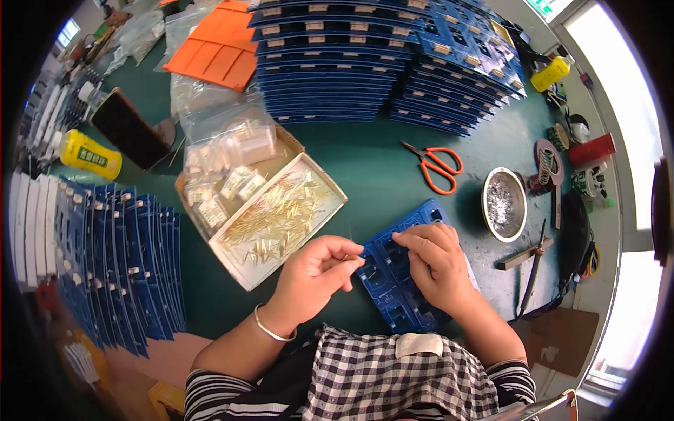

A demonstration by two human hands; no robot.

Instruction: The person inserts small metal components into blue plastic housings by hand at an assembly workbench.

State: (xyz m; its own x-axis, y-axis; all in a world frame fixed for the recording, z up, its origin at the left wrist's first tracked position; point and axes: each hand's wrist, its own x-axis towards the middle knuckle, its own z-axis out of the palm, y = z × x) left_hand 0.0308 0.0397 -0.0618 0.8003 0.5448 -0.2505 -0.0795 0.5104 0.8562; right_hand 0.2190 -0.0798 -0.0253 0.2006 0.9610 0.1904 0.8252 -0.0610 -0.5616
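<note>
A blue circuit board panel (pixel 382 295) with cutouts lies on the green table right in front of me. My left hand (pixel 316 270), with a bangle at the wrist, is over the board's left edge. Its thumb and index finger are pinched together; whatever is between them is too small to make out. Across the board's upper right part lies my right hand (pixel 439 266), fingers curled, its fingertips over the panel and hiding what they may grip. Just left of my hands, a cardboard box (pixel 326 210) contains thin gold-coloured metal pins (pixel 274 221) and bagged small white parts (pixel 228 182).
Tall stacks of blue boards (pixel 330 77) stand at the back, with another stack (pixel 119 266) at the left. Orange-handled cutters (pixel 439 168), a metal bowl (pixel 504 205) of silvery bits and a soldering iron (pixel 535 270) on a rest are at the right. A phone (pixel 130 130) stands back left.
</note>
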